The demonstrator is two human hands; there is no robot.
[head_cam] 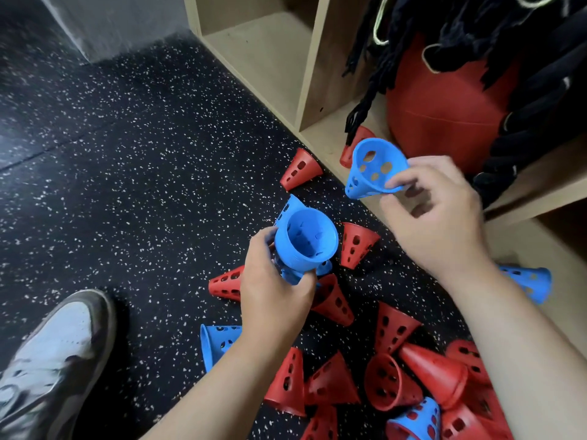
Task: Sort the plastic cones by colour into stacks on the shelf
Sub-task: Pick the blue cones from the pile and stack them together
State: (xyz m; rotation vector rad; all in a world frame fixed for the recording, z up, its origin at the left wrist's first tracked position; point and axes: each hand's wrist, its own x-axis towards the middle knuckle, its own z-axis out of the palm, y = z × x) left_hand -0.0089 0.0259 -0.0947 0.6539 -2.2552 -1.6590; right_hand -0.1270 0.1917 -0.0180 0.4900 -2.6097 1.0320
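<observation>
Your left hand (276,290) is gripping the blue stack (305,246) in the frame centre, mouth turned up to receive more. Your right hand (438,217) is pinching one blue cone (371,166) by the rim between the fingers (402,181), up and to the right, probably for nesting. Red cones (438,373) are waiting on the floor (127,185), lower right.

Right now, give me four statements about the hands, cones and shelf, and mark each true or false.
1. The left hand holds blue cones. True.
2. The right hand pinches a red cone. False: its fingers pinch a single blue cone.
3. Red cones lie scattered on the floor. True.
4. The ball on the shelf is blue. False: it is red.
</observation>
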